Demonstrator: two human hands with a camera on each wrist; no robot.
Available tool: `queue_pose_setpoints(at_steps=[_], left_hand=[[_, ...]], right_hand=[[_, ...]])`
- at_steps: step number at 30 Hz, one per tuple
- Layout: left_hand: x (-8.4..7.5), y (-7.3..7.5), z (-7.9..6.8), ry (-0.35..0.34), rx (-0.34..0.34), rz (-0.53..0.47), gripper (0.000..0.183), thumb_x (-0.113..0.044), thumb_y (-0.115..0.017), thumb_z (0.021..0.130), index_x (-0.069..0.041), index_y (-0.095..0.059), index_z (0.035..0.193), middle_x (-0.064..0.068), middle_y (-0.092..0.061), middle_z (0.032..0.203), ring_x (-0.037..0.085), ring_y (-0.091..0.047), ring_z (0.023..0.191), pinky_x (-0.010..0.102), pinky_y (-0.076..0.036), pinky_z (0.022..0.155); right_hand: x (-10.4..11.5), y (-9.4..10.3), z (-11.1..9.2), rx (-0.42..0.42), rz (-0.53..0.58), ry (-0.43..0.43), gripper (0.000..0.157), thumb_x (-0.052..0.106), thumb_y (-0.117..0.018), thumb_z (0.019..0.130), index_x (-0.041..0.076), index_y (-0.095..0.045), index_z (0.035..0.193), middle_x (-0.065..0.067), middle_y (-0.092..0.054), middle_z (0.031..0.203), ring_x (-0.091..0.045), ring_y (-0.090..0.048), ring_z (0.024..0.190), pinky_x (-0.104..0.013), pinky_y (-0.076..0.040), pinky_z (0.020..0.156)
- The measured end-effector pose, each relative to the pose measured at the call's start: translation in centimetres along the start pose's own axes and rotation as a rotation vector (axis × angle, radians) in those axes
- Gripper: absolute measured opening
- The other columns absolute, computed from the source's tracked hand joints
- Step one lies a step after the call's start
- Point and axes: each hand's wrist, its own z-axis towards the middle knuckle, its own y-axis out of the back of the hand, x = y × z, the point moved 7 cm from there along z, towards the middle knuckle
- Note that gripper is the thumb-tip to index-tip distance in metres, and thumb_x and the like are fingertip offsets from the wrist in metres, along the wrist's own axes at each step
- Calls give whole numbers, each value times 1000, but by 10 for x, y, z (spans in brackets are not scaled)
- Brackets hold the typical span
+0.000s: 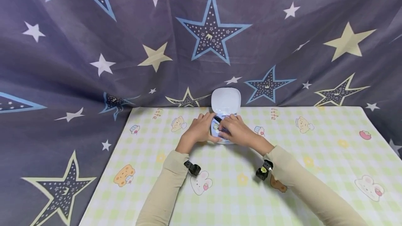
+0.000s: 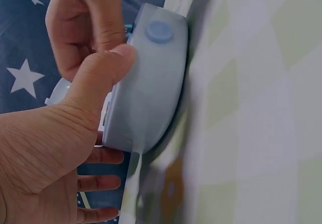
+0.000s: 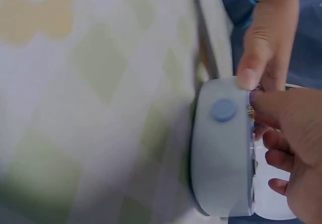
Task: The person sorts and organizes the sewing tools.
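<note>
A pale blue case (image 1: 225,142) with a round blue button (image 2: 160,31) on its front stands near the table's far edge. Its whitish lid (image 1: 226,100) is raised at the back. My left hand (image 1: 201,128) grips the case's left side, thumb on the front rim and the other fingers behind. Over the opening, my right hand (image 1: 235,130) has its fingers curled down among the contents. A short black piece (image 1: 217,118) sticks out past those fingers, which hide the rest of it. Small coloured shapes (image 1: 215,127) show inside the case.
A light green checked cloth (image 1: 238,198) with cartoon prints covers the table. Behind the far edge hangs a dark curtain (image 1: 194,79) patterned with stars, close behind the raised lid. Black straps with small cameras sit on both wrists.
</note>
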Motion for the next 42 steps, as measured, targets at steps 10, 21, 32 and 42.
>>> queue_pose_setpoints(at_steps=[10,21,32,42], left_hand=[[-2,13,-5,31,-64,-382,100,-50,-71,92,-6,-15,163,23,-30,159,40,-32,143,56,-34,118],[22,43,8,308,-80,-1163,65,-41,-39,108,-8,-25,162,12,-27,168,31,-24,156,47,-17,128],[26,23,25,419,136,-1550,83,-58,-21,104,1,-11,162,19,-12,170,36,-10,159,51,-7,129],[28,12,30,392,224,-1693,90,-65,-15,101,1,-13,162,24,-20,167,35,-18,157,49,-11,129]], right_hand=[[-38,52,-2,-159,765,-361,27,11,-56,103,-9,-60,120,-20,-65,103,-14,-61,85,-25,-52,80],[-90,74,-10,61,1301,-758,76,51,-26,109,2,-7,163,-24,-41,150,-34,-44,139,-43,-30,121],[-111,37,-6,301,1778,-830,77,58,-9,106,11,20,161,-25,17,167,-37,9,158,-45,4,129],[-108,22,-1,358,1905,-814,80,62,-6,104,11,18,161,-21,15,168,-37,10,158,-46,6,129]])
